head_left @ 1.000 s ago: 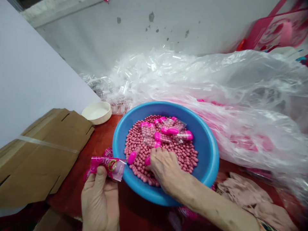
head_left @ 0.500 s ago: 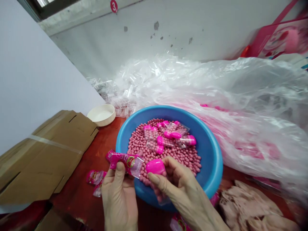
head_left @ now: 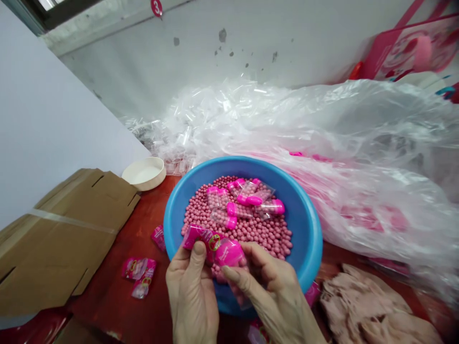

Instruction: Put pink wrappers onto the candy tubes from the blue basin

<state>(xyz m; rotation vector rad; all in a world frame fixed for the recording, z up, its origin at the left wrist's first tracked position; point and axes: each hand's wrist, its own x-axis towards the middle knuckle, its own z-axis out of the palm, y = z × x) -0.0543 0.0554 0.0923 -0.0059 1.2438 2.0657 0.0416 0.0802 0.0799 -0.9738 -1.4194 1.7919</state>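
My left hand (head_left: 195, 291) pinches a printed pink wrapper (head_left: 202, 238) between thumb and fingers; its far end is clear plastic. A small clear container with a glossy pink cap (head_left: 229, 252) is gripped by my right hand (head_left: 278, 286), and pink balls show inside it. The wrapper's clear end overlaps the cap; I cannot tell whether the cap is inside it. Both hands are over the near rim of a blue basin (head_left: 315, 229). In the basin lie many small pink balls (head_left: 276, 239), with several filled, pink-capped containers (head_left: 240, 210) on top.
Printed pink wrappers (head_left: 141, 274) lie on the red table (head_left: 132, 310) at the left. Nearby are flattened cardboard (head_left: 68, 229) and a white round dish (head_left: 145, 174). Behind the basin is a heap of clear plastic (head_left: 229, 114). A crumpled beige cloth (head_left: 369, 301) sits at the right.
My hands have come closer together. The wrapper has moved right toward the container, and its clear end now overlaps the pink cap. The view has shifted slightly.
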